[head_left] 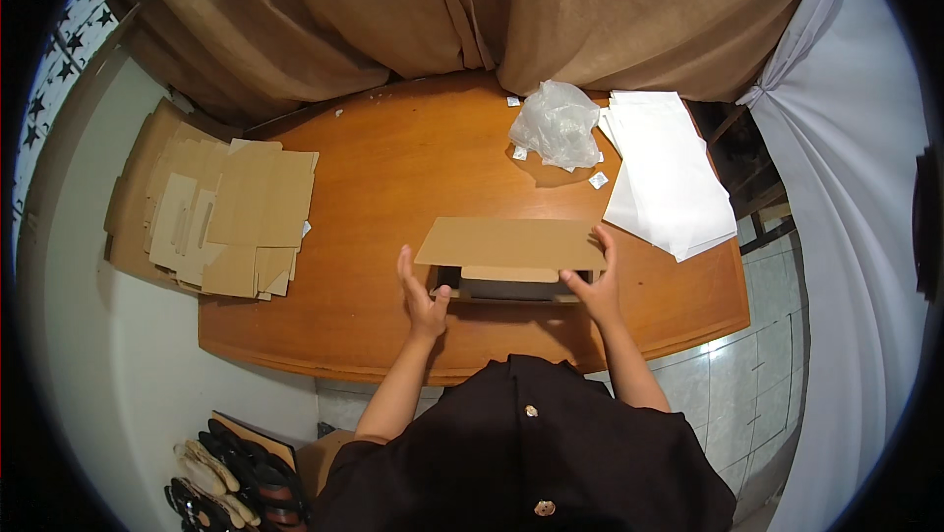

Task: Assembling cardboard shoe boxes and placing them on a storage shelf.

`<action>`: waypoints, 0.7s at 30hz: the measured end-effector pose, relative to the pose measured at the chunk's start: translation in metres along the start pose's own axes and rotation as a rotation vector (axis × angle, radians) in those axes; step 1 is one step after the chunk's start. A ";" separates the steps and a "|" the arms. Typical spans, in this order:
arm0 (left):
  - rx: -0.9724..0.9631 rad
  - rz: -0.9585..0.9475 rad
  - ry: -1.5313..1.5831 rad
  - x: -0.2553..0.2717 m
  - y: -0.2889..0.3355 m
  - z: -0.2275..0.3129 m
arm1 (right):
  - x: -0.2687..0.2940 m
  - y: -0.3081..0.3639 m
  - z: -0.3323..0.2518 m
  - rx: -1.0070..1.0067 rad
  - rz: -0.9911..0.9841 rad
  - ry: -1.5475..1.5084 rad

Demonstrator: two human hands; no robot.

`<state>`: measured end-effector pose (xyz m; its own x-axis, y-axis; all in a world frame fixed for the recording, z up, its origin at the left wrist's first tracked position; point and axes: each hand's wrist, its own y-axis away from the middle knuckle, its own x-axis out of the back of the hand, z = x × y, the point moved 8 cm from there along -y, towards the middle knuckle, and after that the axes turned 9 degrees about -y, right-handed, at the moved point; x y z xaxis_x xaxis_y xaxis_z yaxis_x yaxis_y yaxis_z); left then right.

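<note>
A brown cardboard box [511, 242] stands near the front middle of the wooden table, its broad top flap tilted partly up. Below that flap a gap shows a smaller brown flap [509, 274] and something dark inside [511, 289], which I cannot make out. My left hand [424, 308] is at the box's left end, fingers spread upward and thumb close to the front corner. At the other end my right hand [598, 288] grips the box, with its fingers along the right edge and its thumb at the front under the flap.
Flattened cardboard pieces [261, 196] are stacked on the table's left. Towards the back right are a crumpled clear plastic bag [559, 126], small white packets [598, 180] and white paper sheets [669, 173]. Shoes [236, 473] sit at the lower left; curtains [649, 16] hang behind the table [393, 168].
</note>
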<state>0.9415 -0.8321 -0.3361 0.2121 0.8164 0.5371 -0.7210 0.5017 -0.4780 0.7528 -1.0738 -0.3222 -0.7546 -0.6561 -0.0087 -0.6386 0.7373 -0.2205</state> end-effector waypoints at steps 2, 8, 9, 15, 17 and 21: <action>0.032 -0.021 0.121 -0.008 -0.002 0.002 | 0.002 0.012 0.002 0.044 0.042 0.039; 0.062 0.059 0.113 -0.015 0.015 -0.007 | 0.002 0.030 0.006 -0.001 0.066 0.054; 0.097 0.047 0.062 -0.016 0.018 -0.011 | 0.002 0.031 0.007 0.048 0.008 0.157; 0.093 -0.056 -0.092 -0.013 0.029 -0.018 | -0.001 0.046 0.018 0.109 -0.181 0.546; 0.100 -0.048 -0.103 -0.012 0.030 -0.014 | 0.000 0.050 0.019 0.085 -0.202 0.524; -0.068 -0.044 -0.323 -0.009 0.033 0.004 | 0.002 0.059 0.024 0.102 -0.258 0.526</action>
<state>0.9133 -0.8239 -0.3536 0.0144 0.6659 0.7459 -0.6680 0.5615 -0.4883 0.7167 -1.0356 -0.3592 -0.5669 -0.6250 0.5367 -0.8133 0.5284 -0.2436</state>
